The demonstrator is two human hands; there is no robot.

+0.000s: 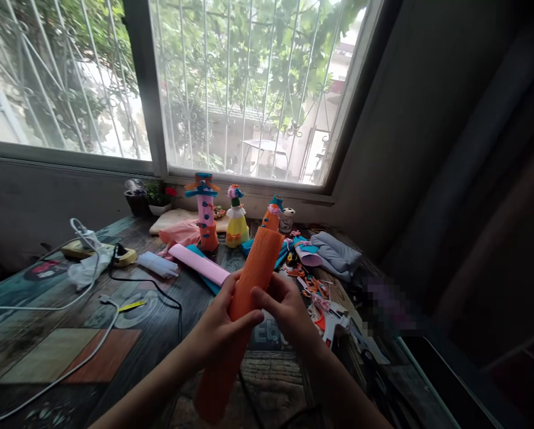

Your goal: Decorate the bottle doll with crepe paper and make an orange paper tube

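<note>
Orange roll [257, 271] | both hands [291, 307] grasping it, far-side contact hidden | figure [271, 222] behind, partly blocked

You face a wide, dark-framed glass window [231, 89], split by an upright grey post [149, 89]. Beyond its panes you see pale metal bars with curled ornaments [228, 71], bright green leafy foliage [249, 36] and a thin-legged, pale flat-topped outdoor table [267, 146]. Below the window runs a plain, shadowed grey wall [47, 185]; right of it, your smooth dark grey side wall [392, 131] sinks towards black. Your broad, wood-patterned patchwork table [155, 363] spreads in front of the window, whose daylight is the brightest light you have.
</note>
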